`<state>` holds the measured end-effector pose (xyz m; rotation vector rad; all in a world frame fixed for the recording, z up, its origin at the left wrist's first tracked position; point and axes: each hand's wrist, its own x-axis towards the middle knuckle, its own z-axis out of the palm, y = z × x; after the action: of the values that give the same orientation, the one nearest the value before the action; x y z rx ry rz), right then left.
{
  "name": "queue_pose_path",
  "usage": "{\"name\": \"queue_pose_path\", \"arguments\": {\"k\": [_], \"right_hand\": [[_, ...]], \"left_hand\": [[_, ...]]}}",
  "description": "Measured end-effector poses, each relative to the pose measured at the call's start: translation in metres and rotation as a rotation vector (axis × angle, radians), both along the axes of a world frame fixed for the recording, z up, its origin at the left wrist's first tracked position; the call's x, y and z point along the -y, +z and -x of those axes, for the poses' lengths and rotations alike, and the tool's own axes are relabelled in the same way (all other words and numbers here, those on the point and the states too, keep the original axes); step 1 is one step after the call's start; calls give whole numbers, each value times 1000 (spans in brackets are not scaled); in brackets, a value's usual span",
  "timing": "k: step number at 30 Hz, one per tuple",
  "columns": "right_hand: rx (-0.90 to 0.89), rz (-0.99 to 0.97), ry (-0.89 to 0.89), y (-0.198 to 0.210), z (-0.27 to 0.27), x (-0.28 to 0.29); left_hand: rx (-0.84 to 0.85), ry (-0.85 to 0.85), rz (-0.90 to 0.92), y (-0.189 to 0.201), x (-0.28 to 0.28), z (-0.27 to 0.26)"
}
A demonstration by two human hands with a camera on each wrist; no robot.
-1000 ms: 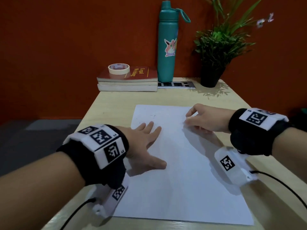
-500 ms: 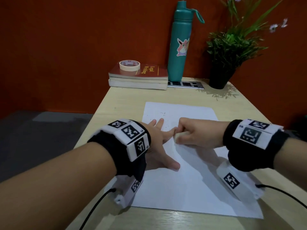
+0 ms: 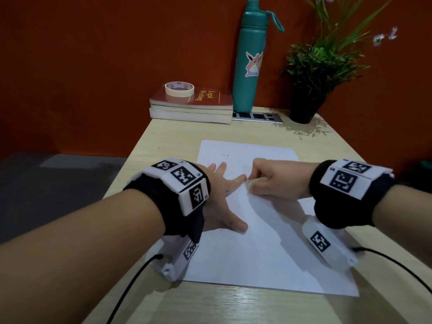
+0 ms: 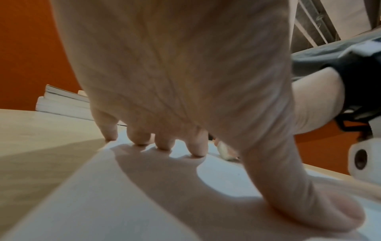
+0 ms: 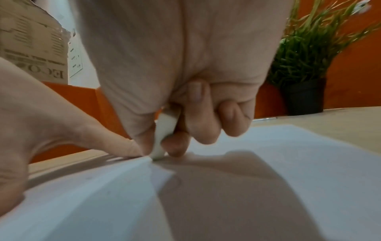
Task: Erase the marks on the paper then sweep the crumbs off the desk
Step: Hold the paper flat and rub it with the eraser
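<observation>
We see our paper (image 3: 261, 242) lying flat on a pale wooden bench (image 3: 163, 141) against an orange wall (image 3: 93, 54). On the paper, our left hand (image 3: 222, 202) presses spread wide; just beside it our right hand (image 3: 275, 181) pinches an eraser (image 5: 163, 135), tip touching the paper amid crumbs (image 3: 230, 171).

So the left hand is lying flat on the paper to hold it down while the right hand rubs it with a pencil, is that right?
Not quite. The right hand pinches a white eraser, not a pencil, its tip pressed on the paper; the right wrist view shows this. The rest holds: the left hand lies flat on the paper, fingers spread.
</observation>
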<state>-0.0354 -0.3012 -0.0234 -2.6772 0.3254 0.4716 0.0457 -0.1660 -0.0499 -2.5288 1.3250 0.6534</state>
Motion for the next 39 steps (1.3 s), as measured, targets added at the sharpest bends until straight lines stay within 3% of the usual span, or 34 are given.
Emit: {"name": "queue_pose_path", "arguments": {"k": [4, 8, 12, 16, 19, 23, 26, 30, 33, 37, 39], "right_hand": [[-59, -150, 60, -5, 7, -4], [12, 5, 5, -3, 6, 5], [-52, -96, 62, -6, 12, 0], [-6, -34, 23, -2, 12, 6], [-55, -149, 22, -5, 16, 4], [16, -61, -52, -4, 17, 11], [-19, -114, -7, -5, 16, 9], [26, 2, -51, -3, 16, 13], [-43, -115, -20, -1, 17, 10], [13, -46, -50, -2, 20, 15], [-28, -111, -15, -4, 23, 11]], "left_hand": [[-14, 13, 4, -2, -1, -3], [-15, 21, 47, -7, -2, -4], [-10, 28, 23, -4, -2, -2], [3, 37, -39, 2, 3, 1], [1, 48, -83, 6, 5, 2], [38, 50, -74, 3, 7, 2], [33, 45, -71, 3, 8, 1], [21, 36, -53, 2, 9, 0], [32, 40, -32, -3, 9, -3], [62, 27, 9, -8, 10, -6], [49, 32, 16, -9, 9, -7]]}}
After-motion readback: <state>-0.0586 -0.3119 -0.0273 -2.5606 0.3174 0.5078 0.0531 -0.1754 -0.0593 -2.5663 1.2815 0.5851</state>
